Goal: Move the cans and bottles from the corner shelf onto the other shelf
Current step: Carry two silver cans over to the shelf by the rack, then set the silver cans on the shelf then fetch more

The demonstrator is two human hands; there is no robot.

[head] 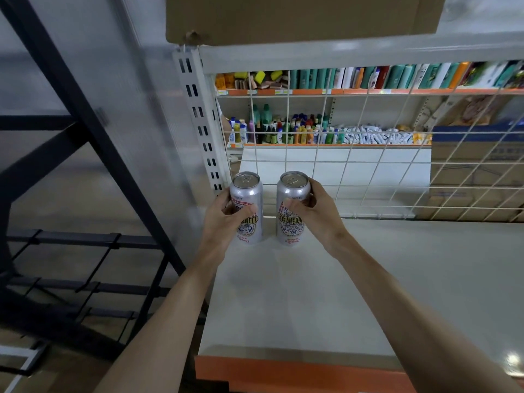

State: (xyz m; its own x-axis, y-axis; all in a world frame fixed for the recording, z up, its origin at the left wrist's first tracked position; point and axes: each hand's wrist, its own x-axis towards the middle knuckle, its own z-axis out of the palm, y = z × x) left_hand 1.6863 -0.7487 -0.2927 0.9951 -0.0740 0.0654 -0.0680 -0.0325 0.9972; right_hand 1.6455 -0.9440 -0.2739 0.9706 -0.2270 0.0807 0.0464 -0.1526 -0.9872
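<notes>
Left hand (224, 219): wrapped round the left can from its outer side, thumb across the printed label, fingers curled behind; closed firmly on the can.
Right hand (310, 211): wrapped round the right can from its outer side, thumb pressed on the label front, fingers curled round the back; closed firmly on the can.
Left can (246, 207): tall silver drink can, red and blue emblem, pull-tab top unopened; upright, in the left hand's grip, base at or just above the shelf board, contact with the board cannot be told.
Right can (292, 207): matching silver can, same emblem, top unopened; upright, in the right hand's grip, just beside the left can with a narrow gap between them, base at the shelf board.
Shelf board (312, 302): pale, flat surface under and behind both hands, reaching toward the wearer; orange front edge (283, 373) below the forearms.
Wire grid panel (368, 165): white mesh standing just beyond the fingertips of both hands, forming the back of the shelf.
Slotted upright (202, 129): pale metal post above and just beyond the left hand.
Cardboard box (297, 18): brown, on the level overhead, well above both hands.
Dark rack (85, 171): black metal frame well to the outer side of the left hand.
Far shelving (326, 131): seen through the mesh, rows of small bottles and packets; details too small to tell.
</notes>
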